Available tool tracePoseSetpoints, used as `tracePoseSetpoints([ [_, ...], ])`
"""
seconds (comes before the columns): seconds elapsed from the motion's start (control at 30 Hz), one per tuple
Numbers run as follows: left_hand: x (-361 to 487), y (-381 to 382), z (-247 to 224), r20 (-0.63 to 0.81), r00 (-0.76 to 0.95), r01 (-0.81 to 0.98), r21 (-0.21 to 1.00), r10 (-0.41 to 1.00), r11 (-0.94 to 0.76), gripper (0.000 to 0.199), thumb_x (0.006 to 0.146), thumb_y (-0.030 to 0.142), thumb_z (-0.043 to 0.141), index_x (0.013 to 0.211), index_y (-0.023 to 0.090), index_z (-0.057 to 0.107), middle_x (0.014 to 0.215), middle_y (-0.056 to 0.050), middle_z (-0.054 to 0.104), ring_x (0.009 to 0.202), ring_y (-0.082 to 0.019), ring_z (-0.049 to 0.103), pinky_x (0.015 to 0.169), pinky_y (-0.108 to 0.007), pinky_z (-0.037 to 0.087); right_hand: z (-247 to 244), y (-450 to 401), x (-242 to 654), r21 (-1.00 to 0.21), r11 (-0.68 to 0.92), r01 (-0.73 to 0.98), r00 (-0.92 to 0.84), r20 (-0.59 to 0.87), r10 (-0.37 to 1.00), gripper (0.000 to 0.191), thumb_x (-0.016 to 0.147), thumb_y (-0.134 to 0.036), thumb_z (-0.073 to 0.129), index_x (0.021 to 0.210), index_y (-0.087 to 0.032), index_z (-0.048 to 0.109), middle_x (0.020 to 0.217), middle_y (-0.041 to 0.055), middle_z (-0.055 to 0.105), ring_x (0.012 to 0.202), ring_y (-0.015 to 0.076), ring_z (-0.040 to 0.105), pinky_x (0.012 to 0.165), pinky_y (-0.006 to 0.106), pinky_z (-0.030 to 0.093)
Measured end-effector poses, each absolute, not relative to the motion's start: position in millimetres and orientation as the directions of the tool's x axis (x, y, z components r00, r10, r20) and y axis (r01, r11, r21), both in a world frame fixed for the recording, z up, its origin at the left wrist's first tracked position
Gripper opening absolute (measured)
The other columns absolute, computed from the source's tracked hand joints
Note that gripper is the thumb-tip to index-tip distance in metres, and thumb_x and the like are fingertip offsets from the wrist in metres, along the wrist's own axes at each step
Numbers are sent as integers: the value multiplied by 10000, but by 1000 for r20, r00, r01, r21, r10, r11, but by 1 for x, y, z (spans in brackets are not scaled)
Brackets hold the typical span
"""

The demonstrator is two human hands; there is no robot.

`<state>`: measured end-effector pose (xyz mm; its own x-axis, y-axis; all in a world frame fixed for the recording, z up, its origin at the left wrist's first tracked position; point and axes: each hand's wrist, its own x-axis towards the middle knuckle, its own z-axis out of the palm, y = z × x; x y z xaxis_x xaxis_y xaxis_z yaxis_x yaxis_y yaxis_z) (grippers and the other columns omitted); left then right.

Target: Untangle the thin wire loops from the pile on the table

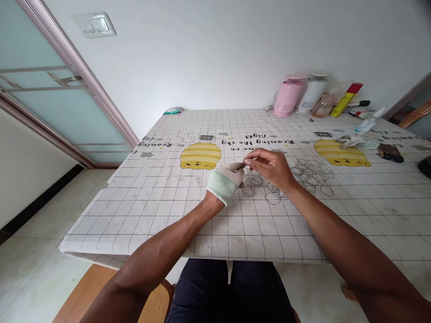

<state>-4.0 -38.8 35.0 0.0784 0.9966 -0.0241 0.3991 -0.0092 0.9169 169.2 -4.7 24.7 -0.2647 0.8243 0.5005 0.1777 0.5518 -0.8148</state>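
Note:
My left hand (229, 176) wears a white glove with a pale green cuff, its fingers closed in a pinch. Bare and also pinching, my right hand (269, 165) meets the left fingertips just above the table. Whatever lies between the fingertips is too small and too hidden to make out. Thin grey wire loops (311, 176) lie in a loose tangle under and to the right of my right hand. A few more wire loops (253, 185) spread out close beside the left glove.
A grid-patterned cloth (151, 215) covers the table. Toward the back right stand a pink cylindrical device (288, 98), a white one (310, 94), a bottle (323, 106) and a yellow-red tube (346, 101). A crumpled glove (357, 141) and a dark object (389, 153) lie at right.

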Motion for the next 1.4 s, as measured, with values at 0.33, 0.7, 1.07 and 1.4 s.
tracePoseSetpoints([
  [0.33,-5,-26,22,-33,113,431,902,993,-19,311,922,262,561,1080,302,825,483,49,577,554,-167,623,665,-281,477,27,-6,168,-809,541,229,-262,484,835,208,925,-455,752,864,-258,777,860,24,721,787,188,644,729,355,539],
  [0.7,-3,-36,29,11,191,350,933,982,-78,277,940,287,561,1035,266,820,596,15,684,685,-184,680,724,-288,504,21,7,179,-902,430,47,-246,406,880,242,845,-496,815,846,-255,789,851,38,727,754,202,656,718,387,579],
  [1.07,-7,-31,29,-82,103,225,973,991,57,240,927,322,582,806,222,764,721,-22,762,715,-176,697,687,-277,514,25,5,186,-917,398,-14,-373,374,849,300,892,-419,759,1136,-244,769,1056,85,750,970,247,687,751,376,575],
  [1.4,-12,-21,4,369,-14,783,582,929,-219,272,933,247,566,669,234,632,612,-16,571,650,-188,528,640,-310,274,37,4,193,-843,538,11,-335,503,797,408,933,-460,631,1279,-263,717,1251,98,728,1207,315,658,976,480,555],
])
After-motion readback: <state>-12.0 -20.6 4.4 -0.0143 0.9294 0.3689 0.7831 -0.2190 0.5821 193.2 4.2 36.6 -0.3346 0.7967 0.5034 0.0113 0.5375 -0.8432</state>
